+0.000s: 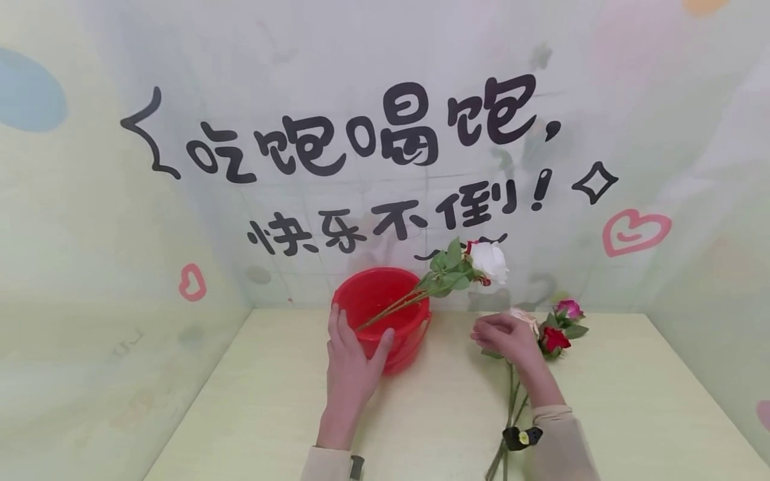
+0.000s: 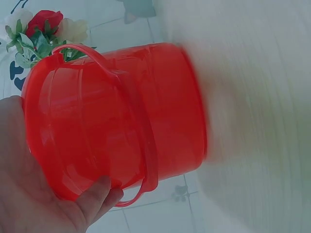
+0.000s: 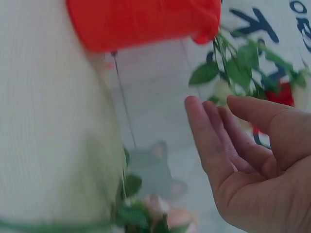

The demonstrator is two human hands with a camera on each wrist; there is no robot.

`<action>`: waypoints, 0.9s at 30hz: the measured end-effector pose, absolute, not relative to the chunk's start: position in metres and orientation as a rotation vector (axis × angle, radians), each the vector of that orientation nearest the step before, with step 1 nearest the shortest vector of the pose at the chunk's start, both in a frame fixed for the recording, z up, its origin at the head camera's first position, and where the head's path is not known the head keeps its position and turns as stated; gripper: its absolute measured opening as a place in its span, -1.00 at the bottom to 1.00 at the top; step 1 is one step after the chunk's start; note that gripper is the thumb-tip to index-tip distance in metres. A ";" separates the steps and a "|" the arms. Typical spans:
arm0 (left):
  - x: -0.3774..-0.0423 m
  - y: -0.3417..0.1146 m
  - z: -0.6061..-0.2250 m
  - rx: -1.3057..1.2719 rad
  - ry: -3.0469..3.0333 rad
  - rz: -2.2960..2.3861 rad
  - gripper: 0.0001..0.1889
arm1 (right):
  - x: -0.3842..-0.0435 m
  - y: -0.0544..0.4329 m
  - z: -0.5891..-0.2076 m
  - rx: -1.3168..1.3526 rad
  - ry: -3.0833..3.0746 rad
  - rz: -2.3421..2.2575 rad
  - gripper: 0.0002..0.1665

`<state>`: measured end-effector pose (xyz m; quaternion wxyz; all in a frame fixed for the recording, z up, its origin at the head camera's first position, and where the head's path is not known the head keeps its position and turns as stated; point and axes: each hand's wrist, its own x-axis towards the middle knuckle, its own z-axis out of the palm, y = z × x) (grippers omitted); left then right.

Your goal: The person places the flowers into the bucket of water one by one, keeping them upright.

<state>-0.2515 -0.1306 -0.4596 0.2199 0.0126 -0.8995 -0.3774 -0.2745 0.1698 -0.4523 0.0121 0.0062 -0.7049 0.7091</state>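
A red plastic bucket [image 1: 415,341] stands on the table near the back wall. Artificial roses lean over its right rim, stems inside; a white rose [image 1: 490,260] and a red rose [image 2: 44,23] show among green leaves. My left hand [image 1: 351,361] rests against the bucket's near left side, fingers extended and thumb spread along the front. To the right, my right hand [image 1: 505,337] hovers with loosely bent fingers, holding nothing. Beneath and beside it lie more roses: a pale pink rose [image 3: 177,216], partly hidden in the head view, a red rose [image 1: 555,339] and a magenta rose [image 1: 569,308].
The loose roses' stems [image 1: 499,461] run toward the front of the pale wooden table [image 1: 265,394]. Printed wall sheets [image 1: 120,280] enclose the back and sides. A small black device [image 1: 522,438] sits at my right sleeve.
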 end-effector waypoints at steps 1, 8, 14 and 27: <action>-0.252 -0.131 -0.459 0.034 -2.487 -1.041 0.22 | -0.274 0.177 -0.452 0.007 -2.226 2.183 -0.54; -0.252 -0.133 -0.457 0.036 -2.494 -1.073 0.25 | -0.264 0.223 -0.457 -0.059 -2.384 2.071 -0.42; -0.251 -0.133 -0.461 0.040 -2.496 -1.074 0.26 | -0.250 0.243 -0.458 -0.113 -2.531 1.969 -0.53; -0.253 -0.133 -0.463 0.030 -2.478 -1.048 0.25 | -0.246 0.239 -0.461 -0.135 -2.789 1.786 -0.59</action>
